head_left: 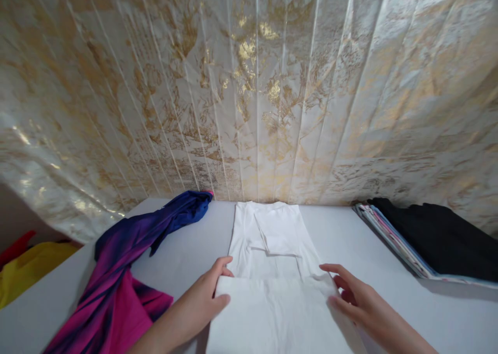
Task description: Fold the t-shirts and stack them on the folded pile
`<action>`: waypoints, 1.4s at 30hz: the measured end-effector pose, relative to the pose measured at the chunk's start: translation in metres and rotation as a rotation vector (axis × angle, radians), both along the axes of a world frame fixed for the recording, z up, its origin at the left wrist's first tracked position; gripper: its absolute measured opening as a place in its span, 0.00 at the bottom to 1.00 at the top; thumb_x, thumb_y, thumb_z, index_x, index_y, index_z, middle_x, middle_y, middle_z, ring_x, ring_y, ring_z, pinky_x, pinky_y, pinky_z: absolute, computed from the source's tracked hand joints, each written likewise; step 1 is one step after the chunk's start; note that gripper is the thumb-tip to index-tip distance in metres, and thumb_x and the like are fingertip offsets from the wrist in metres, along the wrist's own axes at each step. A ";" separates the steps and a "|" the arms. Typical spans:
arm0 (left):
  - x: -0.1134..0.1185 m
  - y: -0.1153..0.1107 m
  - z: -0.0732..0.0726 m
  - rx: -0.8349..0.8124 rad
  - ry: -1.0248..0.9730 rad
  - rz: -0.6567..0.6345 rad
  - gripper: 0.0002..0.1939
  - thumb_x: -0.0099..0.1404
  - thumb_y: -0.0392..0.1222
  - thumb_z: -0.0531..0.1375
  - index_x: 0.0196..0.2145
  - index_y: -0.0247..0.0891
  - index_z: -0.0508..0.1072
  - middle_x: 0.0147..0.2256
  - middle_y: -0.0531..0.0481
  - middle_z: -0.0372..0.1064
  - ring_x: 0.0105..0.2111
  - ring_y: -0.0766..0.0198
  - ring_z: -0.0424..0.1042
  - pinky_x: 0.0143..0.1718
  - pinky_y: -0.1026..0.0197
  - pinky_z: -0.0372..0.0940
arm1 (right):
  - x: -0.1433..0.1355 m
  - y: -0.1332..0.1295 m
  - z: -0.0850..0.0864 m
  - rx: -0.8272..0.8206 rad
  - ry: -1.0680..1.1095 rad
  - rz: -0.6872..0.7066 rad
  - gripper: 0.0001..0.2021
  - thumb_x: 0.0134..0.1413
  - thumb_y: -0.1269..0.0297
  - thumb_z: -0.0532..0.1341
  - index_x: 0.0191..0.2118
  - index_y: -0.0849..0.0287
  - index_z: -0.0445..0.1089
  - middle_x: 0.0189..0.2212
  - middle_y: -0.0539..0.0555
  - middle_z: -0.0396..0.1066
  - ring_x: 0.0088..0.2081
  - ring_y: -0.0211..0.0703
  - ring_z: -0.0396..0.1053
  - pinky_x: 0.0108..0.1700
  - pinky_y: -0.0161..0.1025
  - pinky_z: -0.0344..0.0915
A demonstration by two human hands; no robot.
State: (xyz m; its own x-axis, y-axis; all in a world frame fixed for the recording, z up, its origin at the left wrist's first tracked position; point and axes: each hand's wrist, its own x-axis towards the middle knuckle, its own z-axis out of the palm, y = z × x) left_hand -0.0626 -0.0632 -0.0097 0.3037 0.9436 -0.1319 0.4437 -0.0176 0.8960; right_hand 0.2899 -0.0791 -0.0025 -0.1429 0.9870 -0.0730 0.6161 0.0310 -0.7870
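Observation:
A white garment (278, 312), apparently a shirt, lies lengthwise on the table in front of me. Its far part is narrowed, with a sleeve (282, 232) folded inward over it, and a straight crosswise edge runs between my hands. My left hand (210, 297) grips the left end of that edge, thumb on top and fingers around the side. At the right end, my right hand (350, 294) pinches the cloth between its thumb and curled fingers. The garment's near end runs out of view at the bottom.
A crumpled purple, pink and blue garment (116, 271) lies to the left on the white table (330, 240). At the right sits a stack of folded clothes with a black one (439, 234) on top. Yellow cloth (35, 266) shows at far left. A gold-patterned curtain (249, 94) hangs behind.

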 end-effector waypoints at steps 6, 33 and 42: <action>0.015 0.015 0.020 0.151 0.025 -0.026 0.25 0.64 0.34 0.47 0.59 0.41 0.56 0.48 0.48 0.66 0.38 0.64 0.69 0.43 0.62 0.62 | 0.002 0.001 -0.003 0.151 -0.057 -0.068 0.22 0.57 0.51 0.53 0.55 0.52 0.60 0.34 0.53 0.73 0.28 0.40 0.71 0.32 0.33 0.66; 0.015 -0.050 -0.059 1.223 1.074 -0.162 0.28 0.70 0.41 0.48 0.66 0.39 0.49 0.61 0.50 0.58 0.61 0.62 0.56 0.56 0.62 0.54 | -0.040 -0.024 -0.052 0.899 -0.825 0.333 0.41 0.58 0.39 0.50 0.69 0.56 0.37 0.63 0.57 0.56 0.60 0.54 0.60 0.51 0.45 0.63; 0.014 -0.044 -0.057 1.269 1.030 -0.166 0.23 0.70 0.43 0.49 0.61 0.41 0.60 0.60 0.51 0.59 0.60 0.63 0.57 0.55 0.63 0.53 | -0.044 -0.025 -0.048 1.092 -0.993 0.369 0.39 0.60 0.40 0.45 0.66 0.65 0.49 0.60 0.58 0.60 0.57 0.51 0.64 0.50 0.44 0.62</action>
